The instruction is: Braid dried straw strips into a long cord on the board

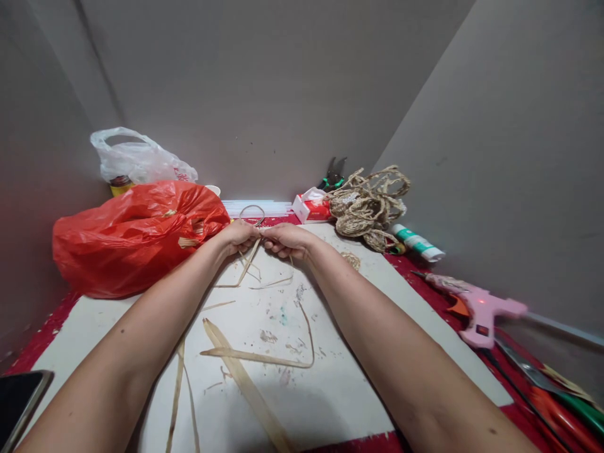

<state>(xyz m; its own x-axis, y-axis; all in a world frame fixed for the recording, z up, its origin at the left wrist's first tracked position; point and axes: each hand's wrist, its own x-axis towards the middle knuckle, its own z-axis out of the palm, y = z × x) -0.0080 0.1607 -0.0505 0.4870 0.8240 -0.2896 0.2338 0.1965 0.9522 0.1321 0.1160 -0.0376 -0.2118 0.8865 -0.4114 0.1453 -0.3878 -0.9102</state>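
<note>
Both my hands meet over the far half of a stained white board [340, 384]. My left hand [241, 238] and my right hand [287, 239] pinch a thin, dry, straw-coloured fibre strip [249, 263] between the fingertips. Part of it curls up into a loop above the hands, and bent ends hang below onto the board. Nearer to me lie a wide flat dried strip [250, 387] and a narrow bent strip [264, 358]. More thin strips [177, 390] rest beside my left forearm. My fingers hide the exact spot of the grip.
A red plastic bag [136, 239] bulges at left, with a white bag [141, 160] behind. At the back are glue sticks [257, 209], a tissue pack [311, 206], pliers [334, 176] and coiled braided rope [370, 207]. Rightward lie a pink glue gun [486, 308] and scissors [528, 368].
</note>
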